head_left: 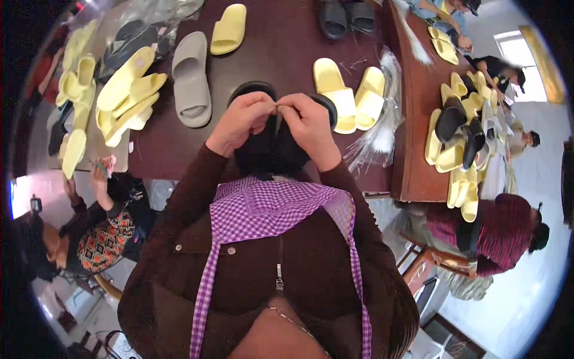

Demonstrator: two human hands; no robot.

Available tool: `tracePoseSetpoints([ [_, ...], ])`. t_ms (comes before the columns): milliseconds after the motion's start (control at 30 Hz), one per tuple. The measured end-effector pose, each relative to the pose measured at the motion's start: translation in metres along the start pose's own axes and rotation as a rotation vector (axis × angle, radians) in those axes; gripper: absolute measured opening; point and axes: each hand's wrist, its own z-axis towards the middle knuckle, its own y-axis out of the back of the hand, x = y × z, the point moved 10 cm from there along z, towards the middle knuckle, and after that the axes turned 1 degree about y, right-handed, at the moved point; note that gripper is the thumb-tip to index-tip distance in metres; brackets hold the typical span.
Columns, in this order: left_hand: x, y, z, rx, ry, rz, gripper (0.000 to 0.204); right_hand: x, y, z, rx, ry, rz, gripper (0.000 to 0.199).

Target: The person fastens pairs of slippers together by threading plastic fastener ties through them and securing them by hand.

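My left hand (246,121) and my right hand (310,127) meet at the table's near edge, thumbs and forefingers pinched together. Whatever sits between the fingertips is too small to name. Under and behind them are black slippers (256,89), with a second rounded black end (326,106) by my right hand. My hands cover most of this pair. Left of them lies a grey slipper (191,78), with a single yellow slipper (229,29) beyond it. A pair of yellow slippers (335,93) rests to the right, beside a bundle of thin clear strands (382,134).
Yellow slippers (128,90) and clear plastic bags (143,18) crowd the left. Dark slippers (347,18) stand at the far edge. On the right, a brown table (412,143) carries piled yellow and black slippers (457,125). People sit on both sides, one in a striped top (502,233).
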Motion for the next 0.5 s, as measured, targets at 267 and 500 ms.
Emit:
tracePoseSetpoints([
  [267,-0.009,0.062,0.011,-0.493,-0.646,0.873,0.03,-0.058,0.017,-0.036,-0.259,0.099,-0.318,0.01],
  [500,0.086,0.179,0.013,-0.631,-0.18,0.743,0.045,-0.162,-0.051,-0.088,0.07,-0.412,-0.19,0.029],
])
